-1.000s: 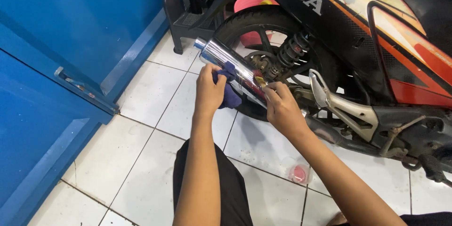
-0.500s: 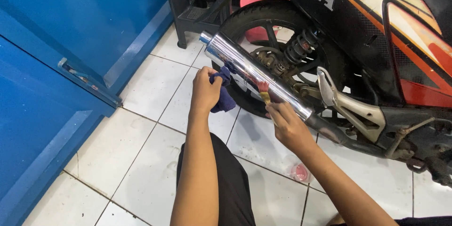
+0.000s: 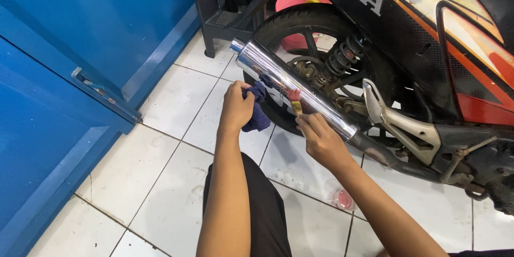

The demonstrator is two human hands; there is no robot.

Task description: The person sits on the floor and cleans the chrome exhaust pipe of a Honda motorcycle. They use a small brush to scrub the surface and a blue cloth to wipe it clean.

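A shiny chrome exhaust pipe point(image 3: 300, 92) runs along the side of a black and orange motorcycle point(image 3: 428, 37), beside its rear wheel point(image 3: 310, 27). My left hand point(image 3: 236, 108) grips a dark blue cloth point(image 3: 258, 113) and presses it against the underside of the pipe near its open end. My right hand point(image 3: 319, 139) holds a small brush point(image 3: 295, 101) with a yellow handle and reddish bristles, the bristles touching the pipe's lower side at mid-length.
A blue metal wall with a rail point(image 3: 101, 92) stands at left. A black plastic stool point(image 3: 227, 5) and a pink basin point(image 3: 300, 0) sit behind the wheel. A small pink-lidded container point(image 3: 341, 199) lies on the white floor tiles point(image 3: 166, 107). My dark trouser leg point(image 3: 262, 209) is below.
My left hand with the cloth has slid a little lower under the pipe. My right hand with the brush has moved back along the pipe, away from its open end.
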